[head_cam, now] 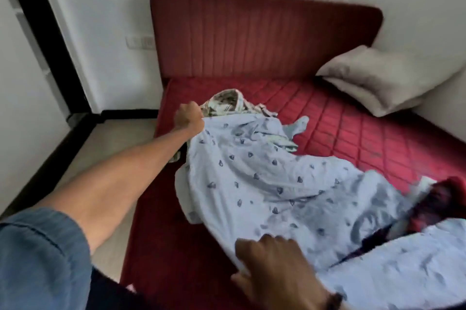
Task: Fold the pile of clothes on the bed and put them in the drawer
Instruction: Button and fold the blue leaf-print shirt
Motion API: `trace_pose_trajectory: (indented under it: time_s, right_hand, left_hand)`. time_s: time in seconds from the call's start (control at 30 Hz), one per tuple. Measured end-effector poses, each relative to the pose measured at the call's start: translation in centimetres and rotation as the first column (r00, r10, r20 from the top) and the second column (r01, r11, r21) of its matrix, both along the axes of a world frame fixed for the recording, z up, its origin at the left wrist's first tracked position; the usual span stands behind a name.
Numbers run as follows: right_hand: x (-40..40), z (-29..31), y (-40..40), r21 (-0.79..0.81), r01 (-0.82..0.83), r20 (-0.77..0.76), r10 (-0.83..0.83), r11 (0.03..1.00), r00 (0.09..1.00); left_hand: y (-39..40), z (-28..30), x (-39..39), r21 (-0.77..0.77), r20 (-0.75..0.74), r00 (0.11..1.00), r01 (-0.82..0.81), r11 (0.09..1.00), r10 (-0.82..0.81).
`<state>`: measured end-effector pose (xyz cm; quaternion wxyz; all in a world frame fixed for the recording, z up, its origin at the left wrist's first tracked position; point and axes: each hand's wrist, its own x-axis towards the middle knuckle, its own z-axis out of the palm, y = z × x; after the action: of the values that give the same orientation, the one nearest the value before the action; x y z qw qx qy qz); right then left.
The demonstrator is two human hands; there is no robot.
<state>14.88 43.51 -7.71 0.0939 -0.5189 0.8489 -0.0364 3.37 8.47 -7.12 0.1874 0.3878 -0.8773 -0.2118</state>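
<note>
Gripping the blue garment [254,178] edges, both hands' fingers clench above bare red mattress [353,128].

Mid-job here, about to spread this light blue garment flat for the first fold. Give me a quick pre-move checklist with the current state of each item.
1. Left hand holding the far edge of the light blue patterned garment: ok, fist is curled on the fabric.
2. Right hand holding the near edge: cannot tell, it rests on the cloth but the view is blurred.
3. Garment lying flat: not ok, it is wrinkled and bunched.
4. Garment free of other clothes: not ok, it overlaps the white printed shirt and a dark red item.
5. Bare mattress to spread on: ok, open toward the pillow.
6. Drawer ready: cannot tell, none in view.
</note>
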Motion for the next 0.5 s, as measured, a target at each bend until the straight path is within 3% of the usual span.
trace_pose_trajectory:
  time_s: [0.17, 0.5]
  right_hand:
    - [6.2, -5.9, -7.0, 0.168, -0.017, 0.278, -0.031, 0.986, 0.96]
    - [11.1, -10.8, -14.3, 0.031, 0.1, 0.572, -0.099, 0.995, 0.814]
  left_hand:
    - [-4.9, -7.7, 4.8, -0.047, -0.018, 1.0, 0.01, 0.999, -0.011]
    - [-13.1, -15.0, 8.8, -0.22, 0.011, 1.0, -0.016, 0.975, 0.019]
